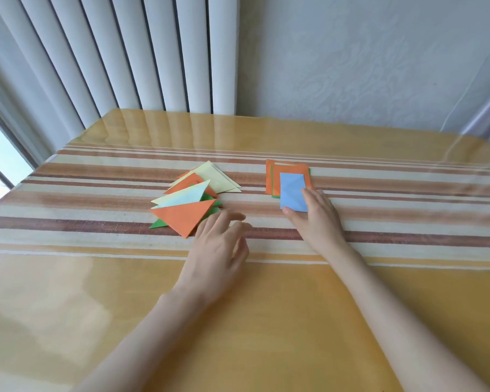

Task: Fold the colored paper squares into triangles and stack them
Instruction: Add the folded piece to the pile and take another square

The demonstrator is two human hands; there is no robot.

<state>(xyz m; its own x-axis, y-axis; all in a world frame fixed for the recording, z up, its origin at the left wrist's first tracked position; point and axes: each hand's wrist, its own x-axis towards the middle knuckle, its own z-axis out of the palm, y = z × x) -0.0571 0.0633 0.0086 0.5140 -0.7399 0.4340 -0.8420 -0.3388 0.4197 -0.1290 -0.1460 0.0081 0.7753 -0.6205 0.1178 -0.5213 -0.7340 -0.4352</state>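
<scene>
Blue square (292, 190) is noted on top of the unfolded stack (272, 176), right of centre on the table (266, 306). Right hand (316, 219) is laid on its near right corner, fingers straight, nothing clenched. Left hand (218, 250) is released, fingers loose, just beside the orange triangle (183, 216) topping the folded pile. Paper is judged light, thin, slippery, easily creased; 1 sheet is best slid off by a near corner, then pinched.

Legible text, labels, numbers: none. The paper squares (292, 190) and folded triangles (184, 217) show plain colour only. The striped cloth (96, 195) on the counter (266, 321) carries no lettering.
</scene>
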